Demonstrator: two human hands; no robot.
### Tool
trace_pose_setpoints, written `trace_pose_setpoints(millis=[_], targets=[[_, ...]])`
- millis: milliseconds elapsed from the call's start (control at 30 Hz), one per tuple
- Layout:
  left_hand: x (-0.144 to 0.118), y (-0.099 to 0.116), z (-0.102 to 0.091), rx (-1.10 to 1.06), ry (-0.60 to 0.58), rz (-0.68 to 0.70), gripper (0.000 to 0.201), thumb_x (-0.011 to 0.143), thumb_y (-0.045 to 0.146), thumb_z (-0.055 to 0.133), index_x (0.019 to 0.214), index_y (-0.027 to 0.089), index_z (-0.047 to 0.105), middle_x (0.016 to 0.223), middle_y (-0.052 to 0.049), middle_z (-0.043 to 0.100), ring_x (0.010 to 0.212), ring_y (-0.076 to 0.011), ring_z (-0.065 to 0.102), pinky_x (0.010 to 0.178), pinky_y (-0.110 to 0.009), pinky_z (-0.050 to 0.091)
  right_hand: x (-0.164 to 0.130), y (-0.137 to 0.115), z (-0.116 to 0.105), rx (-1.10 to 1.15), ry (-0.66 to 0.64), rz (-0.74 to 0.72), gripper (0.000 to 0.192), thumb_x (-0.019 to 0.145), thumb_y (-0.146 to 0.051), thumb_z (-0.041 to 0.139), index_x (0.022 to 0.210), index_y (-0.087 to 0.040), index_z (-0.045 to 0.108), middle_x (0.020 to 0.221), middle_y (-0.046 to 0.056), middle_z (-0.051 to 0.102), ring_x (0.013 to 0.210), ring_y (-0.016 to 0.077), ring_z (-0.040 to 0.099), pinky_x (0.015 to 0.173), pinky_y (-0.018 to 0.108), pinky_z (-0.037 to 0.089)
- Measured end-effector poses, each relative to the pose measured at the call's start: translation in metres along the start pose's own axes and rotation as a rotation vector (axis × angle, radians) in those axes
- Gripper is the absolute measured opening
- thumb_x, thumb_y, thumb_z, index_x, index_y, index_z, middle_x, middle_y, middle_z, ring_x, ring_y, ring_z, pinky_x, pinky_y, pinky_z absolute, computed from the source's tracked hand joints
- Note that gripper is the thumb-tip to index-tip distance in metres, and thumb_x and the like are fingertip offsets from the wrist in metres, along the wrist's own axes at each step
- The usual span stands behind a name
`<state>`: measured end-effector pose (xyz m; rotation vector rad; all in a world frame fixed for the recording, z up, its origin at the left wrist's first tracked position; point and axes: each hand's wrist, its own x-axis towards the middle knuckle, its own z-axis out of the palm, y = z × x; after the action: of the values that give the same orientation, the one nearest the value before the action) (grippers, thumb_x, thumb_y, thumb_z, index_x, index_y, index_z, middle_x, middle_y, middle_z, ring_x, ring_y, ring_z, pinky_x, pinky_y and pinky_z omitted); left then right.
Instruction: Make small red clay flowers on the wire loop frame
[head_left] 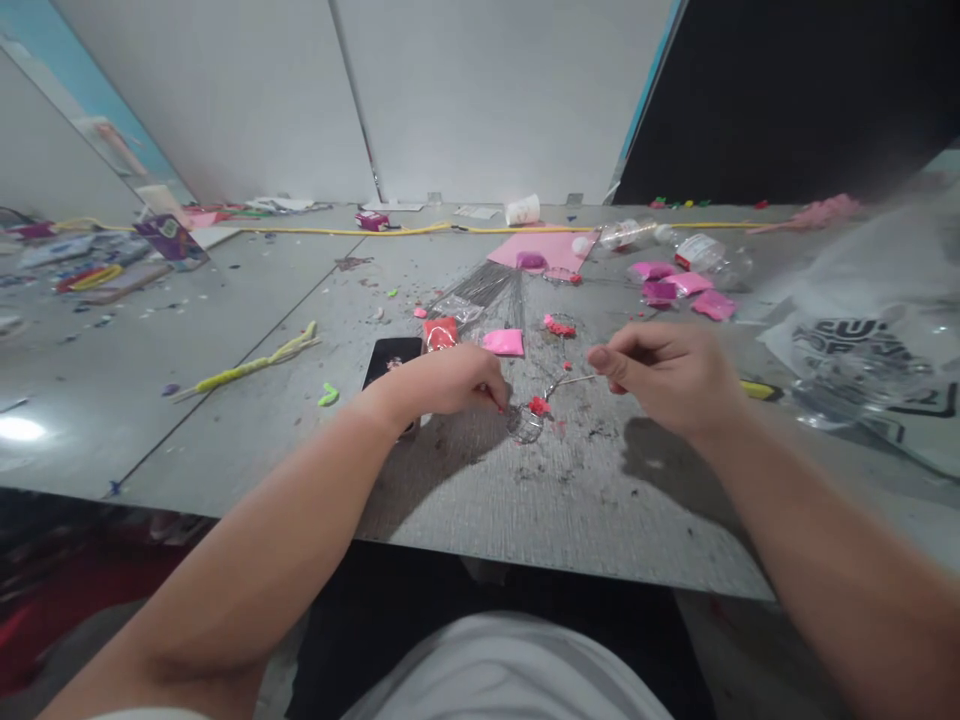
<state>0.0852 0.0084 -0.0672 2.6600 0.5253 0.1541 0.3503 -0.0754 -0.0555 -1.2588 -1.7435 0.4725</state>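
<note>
Wire (571, 380) pinched by two hands: left (450, 382); right (670, 372).

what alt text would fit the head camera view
Two bare hands work a thin wire loop dotted with red bits on a grey table: the left hand pinches by the loop, the right hand holds the wire's end. Pink packets, a black phone and scraps lie around.
</note>
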Motion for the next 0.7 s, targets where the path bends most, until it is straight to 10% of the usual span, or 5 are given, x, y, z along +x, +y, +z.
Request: trace_pose_setpoints(millis=[700], targets=[[-0.012,-0.012,-0.004,0.389,0.241,-0.412,0.031,0.086,0.028,0.07,0.115,0.019,0.076,0.113,-0.015,0.069,0.1,-0.0296,0.065,0.085,-0.038,0.048,0.002,0.003,0.011,-0.304,-0.048,-0.201,0.04,0.092,-0.038,0.071,0.059,-0.02,0.056,0.05,-0.005,0.043,0.05,0.0105,0.039,0.052,0.029,0.032]])
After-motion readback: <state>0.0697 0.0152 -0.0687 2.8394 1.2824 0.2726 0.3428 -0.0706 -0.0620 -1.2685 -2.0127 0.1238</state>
